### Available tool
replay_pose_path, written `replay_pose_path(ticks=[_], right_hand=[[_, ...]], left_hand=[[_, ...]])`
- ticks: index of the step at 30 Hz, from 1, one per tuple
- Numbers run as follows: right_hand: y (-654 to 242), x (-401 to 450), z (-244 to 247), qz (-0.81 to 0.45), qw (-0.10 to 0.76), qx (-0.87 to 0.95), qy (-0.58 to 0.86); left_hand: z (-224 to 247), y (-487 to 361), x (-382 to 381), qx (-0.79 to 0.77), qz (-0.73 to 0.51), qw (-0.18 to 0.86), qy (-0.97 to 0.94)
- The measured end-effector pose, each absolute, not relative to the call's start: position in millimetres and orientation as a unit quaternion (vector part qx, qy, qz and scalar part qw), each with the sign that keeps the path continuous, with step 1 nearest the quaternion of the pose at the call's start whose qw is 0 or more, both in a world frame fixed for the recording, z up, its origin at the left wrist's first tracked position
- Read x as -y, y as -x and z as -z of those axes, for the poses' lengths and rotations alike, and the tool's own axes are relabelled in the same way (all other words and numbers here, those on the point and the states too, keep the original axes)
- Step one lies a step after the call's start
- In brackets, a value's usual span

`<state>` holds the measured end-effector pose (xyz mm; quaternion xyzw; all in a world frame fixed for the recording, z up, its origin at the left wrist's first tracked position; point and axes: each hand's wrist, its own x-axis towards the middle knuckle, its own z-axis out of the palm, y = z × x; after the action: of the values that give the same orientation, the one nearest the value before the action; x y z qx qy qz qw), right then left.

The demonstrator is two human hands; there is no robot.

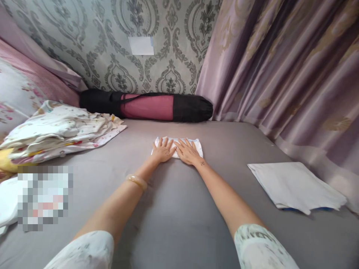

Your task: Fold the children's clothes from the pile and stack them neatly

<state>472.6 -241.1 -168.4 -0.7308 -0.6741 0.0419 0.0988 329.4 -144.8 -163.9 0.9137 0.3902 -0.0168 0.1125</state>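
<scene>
A small white folded cloth (198, 146) lies flat on the grey sheet (179, 224), a little above the middle of the view. On its left part rests my left hand (165, 150), palm down with the fingers spread. My right hand (187, 151) lies flat on the cloth's middle and right part, its fingers also spread. The two hands are side by side, the fingertips near the cloth's far edge. Much of the cloth is hidden under them.
Piled patterned clothes (61, 127) lie at the left. A folded white cloth (297, 183) is at the right. Along the patterned wall (171, 48) runs a black and pink rolled bag (148, 106). Curtains (252, 67) hang at the right. A blurred patch covers something at the lower left.
</scene>
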Motion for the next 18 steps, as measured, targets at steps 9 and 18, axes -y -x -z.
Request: replay_pose_path(ticks=[9, 18], right_hand=[[-481, 241, 152, -0.07, 0.096, 0.657, 0.745], [-488, 254, 165, -0.029, 0.071, 0.642, 0.763]], left_hand=[[160, -330, 137, -0.337, -0.058, 0.018, -0.94], [183, -319, 135, -0.351, -0.076, 0.027, -0.933]])
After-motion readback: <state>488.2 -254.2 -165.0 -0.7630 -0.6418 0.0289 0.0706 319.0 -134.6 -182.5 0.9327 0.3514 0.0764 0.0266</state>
